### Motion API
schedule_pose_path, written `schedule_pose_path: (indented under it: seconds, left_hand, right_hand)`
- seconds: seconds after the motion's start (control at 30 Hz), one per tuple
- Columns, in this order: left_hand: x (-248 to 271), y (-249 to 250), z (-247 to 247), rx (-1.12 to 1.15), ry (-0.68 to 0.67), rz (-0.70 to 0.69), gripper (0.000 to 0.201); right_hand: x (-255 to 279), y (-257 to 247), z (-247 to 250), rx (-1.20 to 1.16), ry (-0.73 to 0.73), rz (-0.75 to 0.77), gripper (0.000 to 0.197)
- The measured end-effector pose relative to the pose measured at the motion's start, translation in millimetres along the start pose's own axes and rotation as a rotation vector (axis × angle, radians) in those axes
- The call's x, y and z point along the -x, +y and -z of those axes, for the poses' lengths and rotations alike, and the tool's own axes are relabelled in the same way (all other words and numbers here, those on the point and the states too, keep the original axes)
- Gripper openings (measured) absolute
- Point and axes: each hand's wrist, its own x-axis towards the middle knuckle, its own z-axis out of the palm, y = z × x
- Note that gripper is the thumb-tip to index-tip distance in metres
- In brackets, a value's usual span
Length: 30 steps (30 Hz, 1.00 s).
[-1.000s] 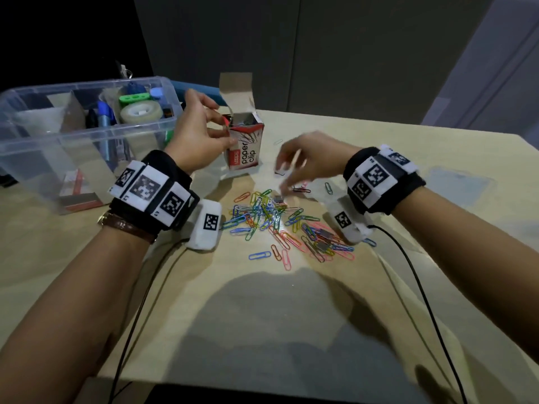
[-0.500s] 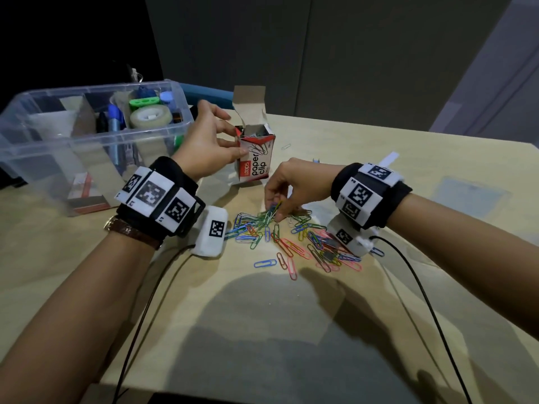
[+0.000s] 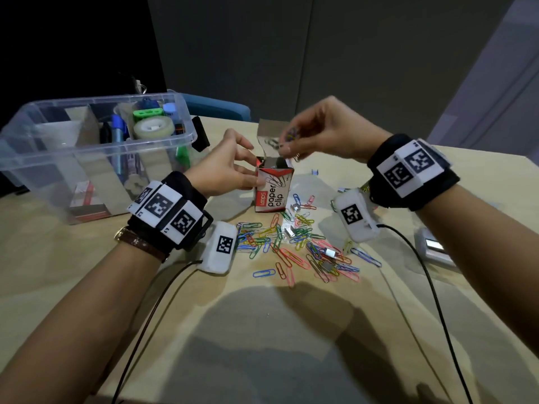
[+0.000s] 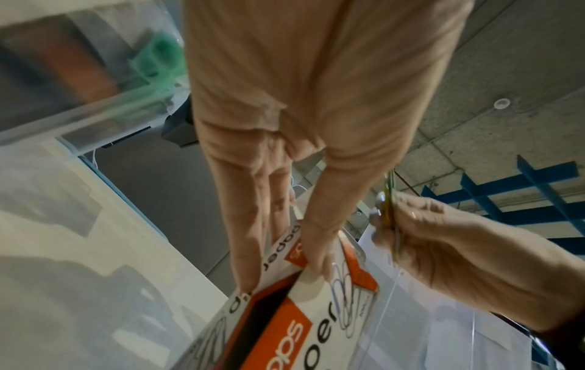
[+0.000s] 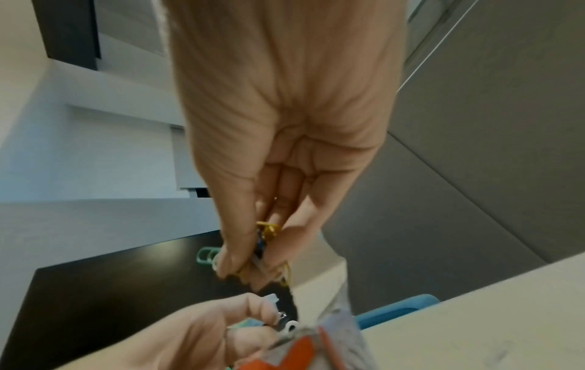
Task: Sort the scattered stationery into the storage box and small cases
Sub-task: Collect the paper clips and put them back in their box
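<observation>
A small red and white paper clip box [image 3: 273, 189] stands upright on the table with its top flap open. My left hand [image 3: 230, 170] holds it by its left side, thumb on the front [image 4: 319, 260]. My right hand [image 3: 318, 132] hovers just above the box opening and pinches a bunch of coloured paper clips [image 3: 291, 135], also seen between its fingertips as paper clips [image 5: 266, 240]. A heap of loose coloured paper clips [image 3: 294, 243] lies on the table in front of the box, with a few small metal staple blocks [image 3: 290, 231] mixed in.
A clear plastic storage box [image 3: 96, 153] with dividers stands at the left, holding a tape roll [image 3: 154, 127], markers and a green piece. A small clear case [image 3: 434, 247] lies at the right edge. A blue chair back [image 3: 215, 107] shows behind the table.
My right hand has risen from the clip heap with a pinch of clips and now hangs over the open box. My left hand stays on the box.
</observation>
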Motion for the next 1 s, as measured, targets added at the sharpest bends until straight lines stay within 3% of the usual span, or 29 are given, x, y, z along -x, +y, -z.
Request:
schedule_pose_path:
  seconds: [0.1,0.3,0.47,0.77,1.0]
  left_hand:
    - [-0.2,0.5,-1.4,0.004,-0.014,0.003,0.054]
    - [-1.6,-1.1,-1.5,0.001,-0.001,0.004,0.050]
    - [-1.3,-0.3,-2.8,-0.023,0.009,0.001,0.052]
    - [1.4,2.3,-1.8,-0.057,0.003,0.008,0.053]
    - [5.5,7.7,-2.0,-0.081,-0.018,0.005,0.056]
  right_hand:
    - [-11.6,-2.8,-10.8,-0.027,0.083,-0.001,0.020]
    - [-13.8,15.2,-25.7,0.252,0.146,-0.056,0.012]
    - [-15.1,11.0,-26.7,0.444,0.142,-0.014,0.015]
    - [-22.7,-1.0,-20.5,0.405,0.044,0.001,0.013]
    - [-21.1,3.9,-22.0,0.342,0.160,0.025,0.022]
